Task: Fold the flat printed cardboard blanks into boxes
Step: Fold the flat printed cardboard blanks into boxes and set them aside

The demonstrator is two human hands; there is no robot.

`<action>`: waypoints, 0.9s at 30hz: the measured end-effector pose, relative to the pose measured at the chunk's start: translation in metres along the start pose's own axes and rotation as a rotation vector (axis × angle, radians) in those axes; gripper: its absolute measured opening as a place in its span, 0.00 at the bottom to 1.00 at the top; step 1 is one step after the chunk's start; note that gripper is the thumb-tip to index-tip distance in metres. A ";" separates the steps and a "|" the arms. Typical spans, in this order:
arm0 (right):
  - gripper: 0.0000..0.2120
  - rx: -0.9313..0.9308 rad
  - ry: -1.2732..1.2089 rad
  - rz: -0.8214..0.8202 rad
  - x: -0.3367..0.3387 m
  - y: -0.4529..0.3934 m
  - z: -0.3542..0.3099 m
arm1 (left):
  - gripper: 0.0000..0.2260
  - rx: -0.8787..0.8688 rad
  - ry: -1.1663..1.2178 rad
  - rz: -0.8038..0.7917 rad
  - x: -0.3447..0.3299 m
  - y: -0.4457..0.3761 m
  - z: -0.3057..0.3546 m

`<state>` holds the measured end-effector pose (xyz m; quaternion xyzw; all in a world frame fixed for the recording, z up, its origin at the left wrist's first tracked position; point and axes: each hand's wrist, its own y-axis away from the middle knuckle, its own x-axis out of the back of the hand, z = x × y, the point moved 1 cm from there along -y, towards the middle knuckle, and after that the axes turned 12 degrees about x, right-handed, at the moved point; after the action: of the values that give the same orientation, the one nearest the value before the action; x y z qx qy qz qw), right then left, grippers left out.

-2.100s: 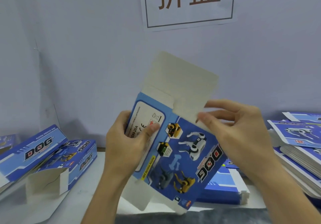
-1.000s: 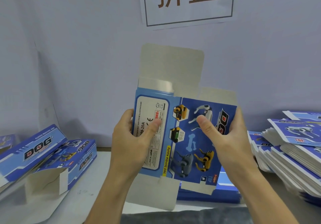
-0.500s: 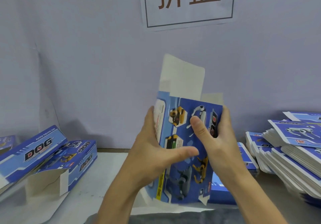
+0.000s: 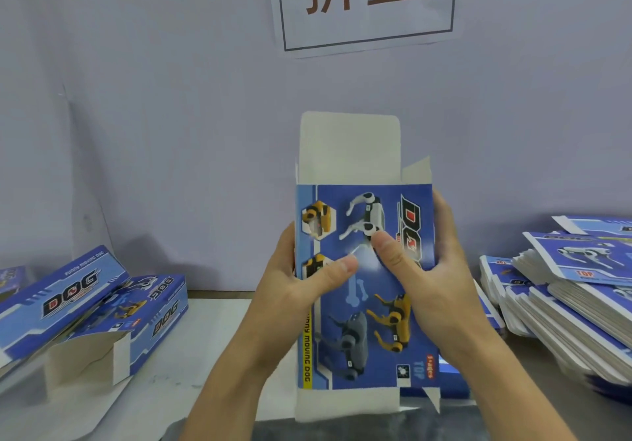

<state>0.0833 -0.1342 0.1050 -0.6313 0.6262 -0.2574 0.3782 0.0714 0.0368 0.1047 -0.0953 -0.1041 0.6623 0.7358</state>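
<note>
standing upright between both hands, above the near edge of the surface [image 4: 219, 331]: one printed cardboard blank [image 4: 364, 286], blue, opened into a rectangular sleeve, its robot-dog panel facing the camera. top tuck flap [image 4: 349, 146] raised, plain white inside; a small side flap [image 4: 417, 170] stands at the upper right; bottom flap [image 4: 345, 404] hangs unfolded. left hand [image 4: 294, 290] grips the sleeve's left edge, thumb laid across the printed front, fingers hidden behind. right hand [image 4: 441, 283] grips the right edge, thumb pressed on the front just beside the left thumb, fingers curled round the side. left of the surface: folded boxes [image 4: 102, 307], blue, lettered "dog", lying on their sides, the nearest with an end flap open. right of the surface: stack of flat blanks [image 4: 578, 290], fanned and leaning. behind: pale wall [image 4: 171, 98] bearing a white paper sign [image 4: 366, 3] with two large brown characters inside a dark border.
</note>
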 end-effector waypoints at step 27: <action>0.09 -0.063 -0.089 -0.079 -0.008 -0.011 -0.025 | 0.19 -0.223 0.073 0.170 -0.013 0.005 0.024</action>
<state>0.0687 -0.1305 0.1295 -0.6782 0.5911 -0.2240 0.3749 0.0588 0.0245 0.1265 -0.2091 -0.1418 0.7028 0.6650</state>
